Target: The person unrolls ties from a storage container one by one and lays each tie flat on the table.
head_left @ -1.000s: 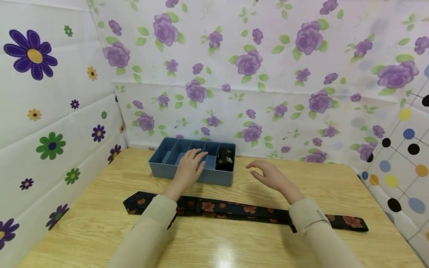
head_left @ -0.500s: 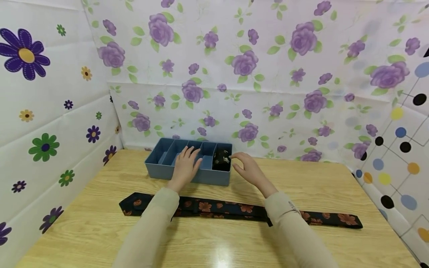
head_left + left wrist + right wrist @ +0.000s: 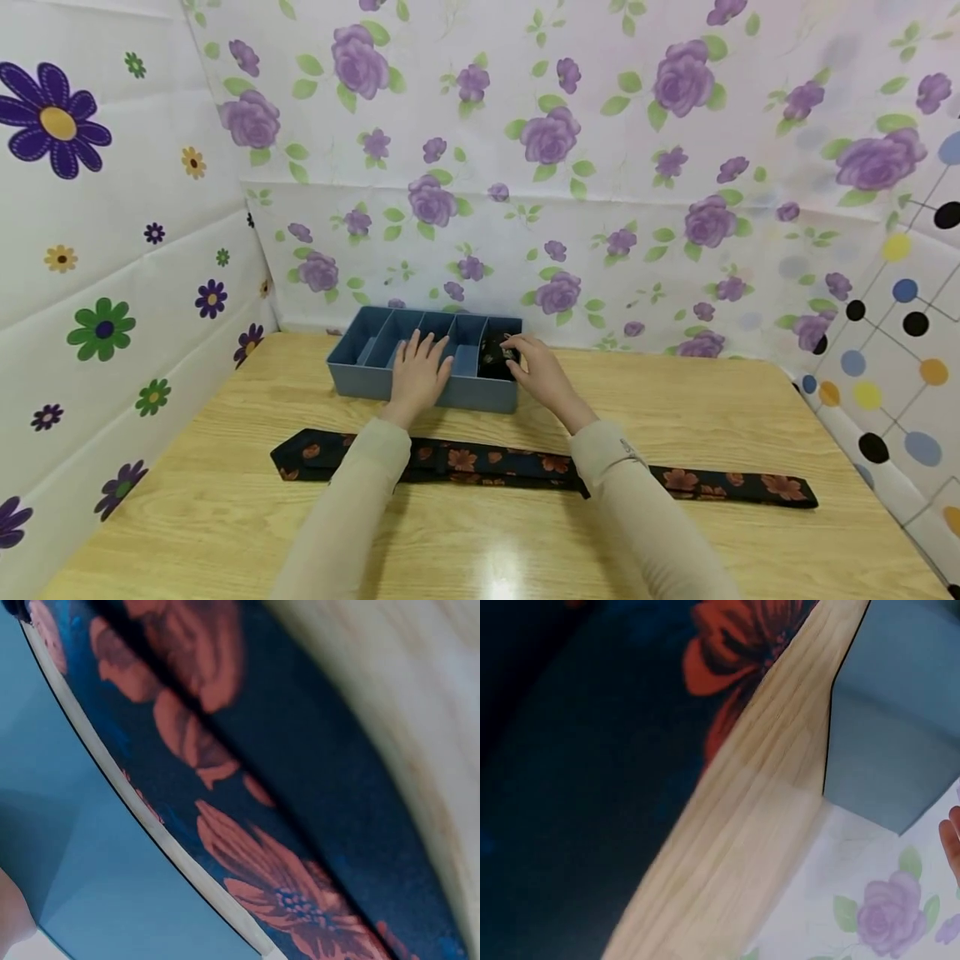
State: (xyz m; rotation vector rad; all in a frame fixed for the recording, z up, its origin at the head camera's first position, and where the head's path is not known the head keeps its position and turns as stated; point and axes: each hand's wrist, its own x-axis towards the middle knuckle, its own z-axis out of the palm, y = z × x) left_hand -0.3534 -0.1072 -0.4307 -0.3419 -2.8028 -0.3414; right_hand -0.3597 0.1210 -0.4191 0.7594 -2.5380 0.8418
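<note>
Both arms wear long sleeves of a plain beige, soft-looking cloth that reach to the wrists. The left sleeve (image 3: 352, 500) has no marking that shows. The right sleeve (image 3: 637, 517) has a small, pale mark near the cuff, too small to read. The left hand (image 3: 417, 377) and the right hand (image 3: 542, 375) are bare, without gloves.

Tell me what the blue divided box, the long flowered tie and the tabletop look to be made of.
Blue divided box: probably moulded plastic, matte, with thin even walls and dividers in one uniform colour.
Long flowered tie: woven fabric, perhaps silk or polyester; it lies limp and flat, with a printed orange flower pattern and a slight sheen in the left wrist view.
Tabletop: wood or wood-look laminate, with visible grain lines and a glossy reflection near the front edge.
</note>
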